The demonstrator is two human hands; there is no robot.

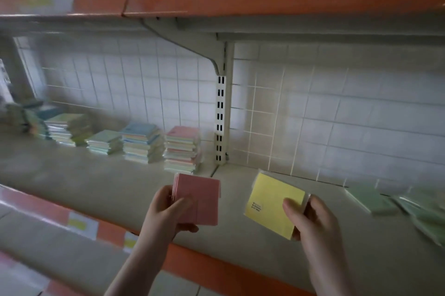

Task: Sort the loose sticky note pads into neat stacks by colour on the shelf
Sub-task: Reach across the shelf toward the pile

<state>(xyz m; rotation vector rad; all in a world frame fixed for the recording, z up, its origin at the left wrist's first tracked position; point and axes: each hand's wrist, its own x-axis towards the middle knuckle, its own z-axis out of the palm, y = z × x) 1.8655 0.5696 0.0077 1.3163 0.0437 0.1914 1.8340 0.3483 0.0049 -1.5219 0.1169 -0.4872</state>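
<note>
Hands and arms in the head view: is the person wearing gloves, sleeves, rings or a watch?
Nothing is worn as far as the view shows. The left hand and right hand are bare, with no gloves, and no rings visible. Both forearms are bare down to the frame's bottom edge: no sleeves, watch or bracelet in sight. Fingernails look short and unpainted.

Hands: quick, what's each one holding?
Left hand: grips a square pink sticky note pad.
Right hand: grips a square yellow sticky note pad.
</note>
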